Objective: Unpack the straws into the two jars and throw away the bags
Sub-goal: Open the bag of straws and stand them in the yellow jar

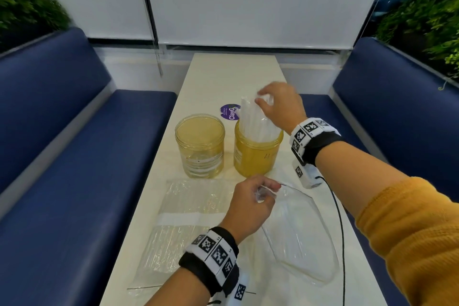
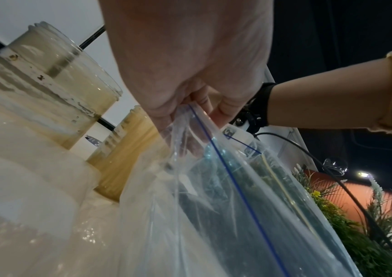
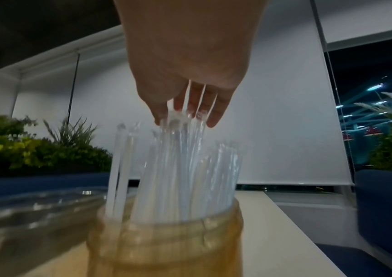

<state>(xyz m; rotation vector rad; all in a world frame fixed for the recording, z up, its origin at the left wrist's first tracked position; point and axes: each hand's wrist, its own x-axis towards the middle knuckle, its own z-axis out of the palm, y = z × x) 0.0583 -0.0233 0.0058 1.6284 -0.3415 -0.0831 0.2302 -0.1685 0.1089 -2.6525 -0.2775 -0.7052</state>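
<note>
Surface: cream table [image 1: 231, 69].
Left hand [image 1: 248, 204]: pinches clear zip bag [image 1: 300, 238].
Right hand [image 1: 280, 104]: grips translucent plastic straws [image 1: 250, 119]; we'd ease them into amber jar [image 1: 255, 159] below.

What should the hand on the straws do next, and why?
Probably the right hand should let go of the straws and lift away: they already stand in the right jar. The left hand grips the empty bag, which seems ready for throwing away.
</note>
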